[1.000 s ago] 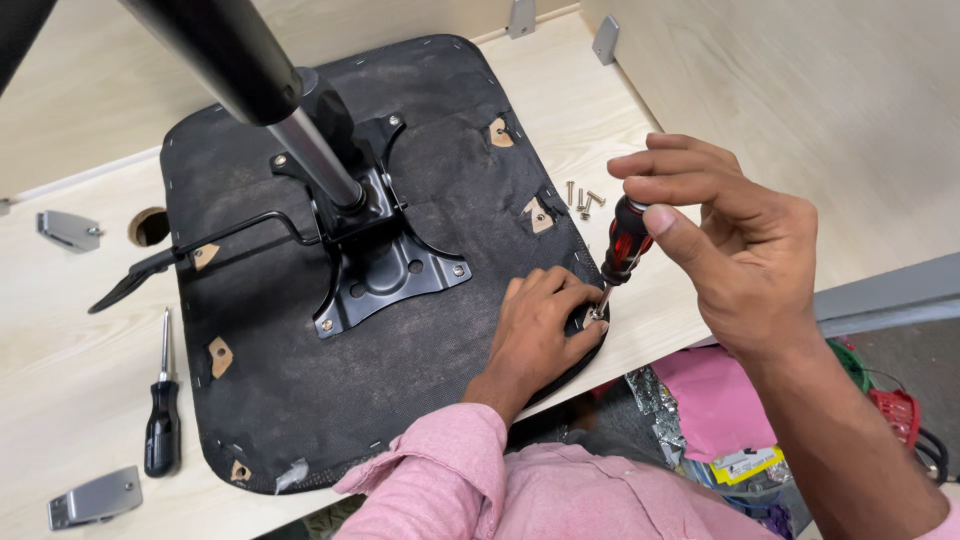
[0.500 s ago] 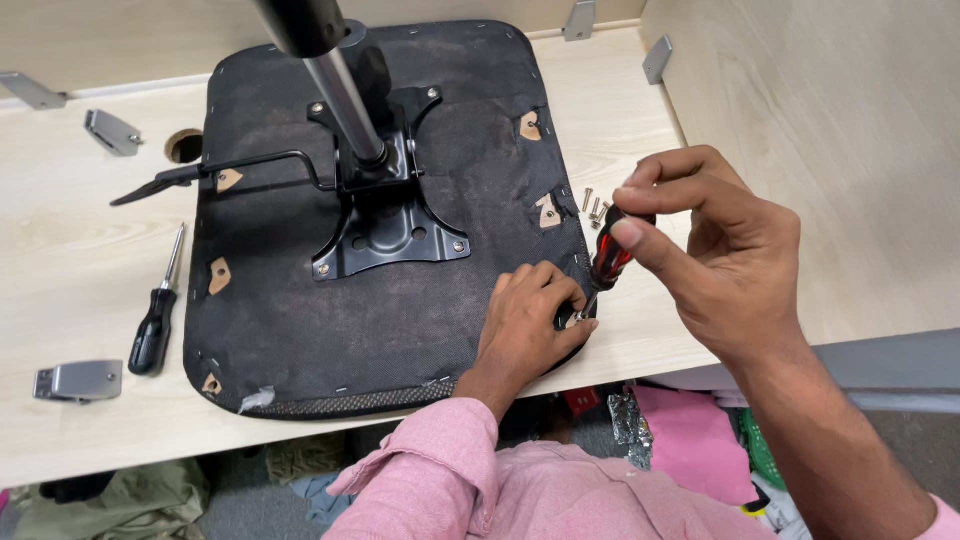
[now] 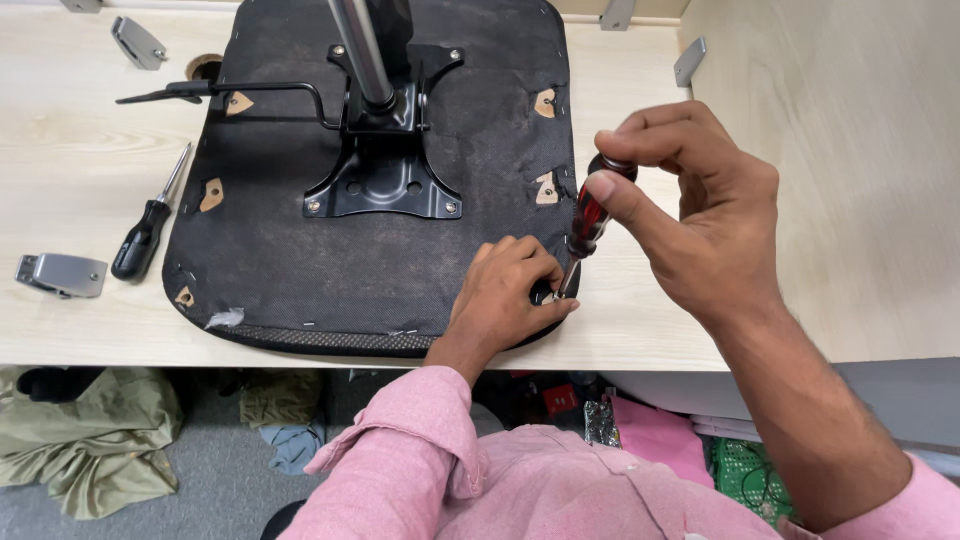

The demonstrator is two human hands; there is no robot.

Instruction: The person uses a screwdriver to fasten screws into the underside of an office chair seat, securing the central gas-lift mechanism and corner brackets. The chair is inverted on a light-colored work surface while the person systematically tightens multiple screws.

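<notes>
An upturned black chair seat [image 3: 300,240] lies on a pale wooden table [image 3: 80,170], with a black metal mounting plate [image 3: 385,170] and a chrome post [image 3: 362,50] bolted at its middle. My right hand [image 3: 700,215] grips a red-and-black-handled screwdriver [image 3: 585,225], held nearly upright with its tip at the seat's near right corner. My left hand [image 3: 510,290] presses on that corner, fingers pinched around the tip where a small fastener sits. A black lever [image 3: 230,90] sticks out to the left of the plate.
A black-handled screwdriver [image 3: 148,225] lies left of the seat. Grey metal brackets sit at the near left [image 3: 60,275], far left [image 3: 138,42] and far right [image 3: 690,60]. A round hole [image 3: 203,68] is in the tabletop. Cloth and bags lie on the floor below.
The view has closed in and shifted toward the seat's near right corner. Both hands stay at that corner, the screwdriver more upright than a second ago.
</notes>
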